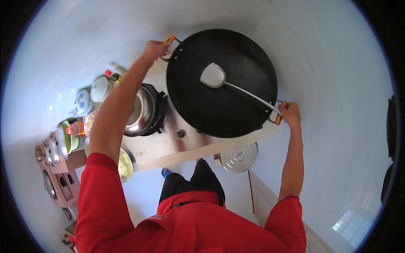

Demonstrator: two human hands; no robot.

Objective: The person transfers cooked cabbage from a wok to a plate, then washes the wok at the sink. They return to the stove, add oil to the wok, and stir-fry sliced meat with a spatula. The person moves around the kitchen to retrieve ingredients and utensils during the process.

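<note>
A large black wok (pixel 196 104) is held by its two side handles above the right part of a gas stove. My left hand (pixel 156 50) grips the wooden handle at its upper left. On the lower right, my right hand (pixel 290 114) is closed on the other wooden handle, with the end of the spatula's shaft at its fingers; whether it pinches the shaft too is hard to tell. A metal wok spatula (pixel 213 76) lies across the inside of the wok, its blade near the middle. Nothing else shows in the wok.
On the left burner stands a lidded steel pot (pixel 144 110). Lidded containers (pixel 100 89), a bottle (pixel 77 129) and bowls crowd the left side. A bowl of pale pieces (pixel 125 166) is by the counter's front edge. A round metal lid (pixel 239 157) sits low at the right. Walls rise behind and at right.
</note>
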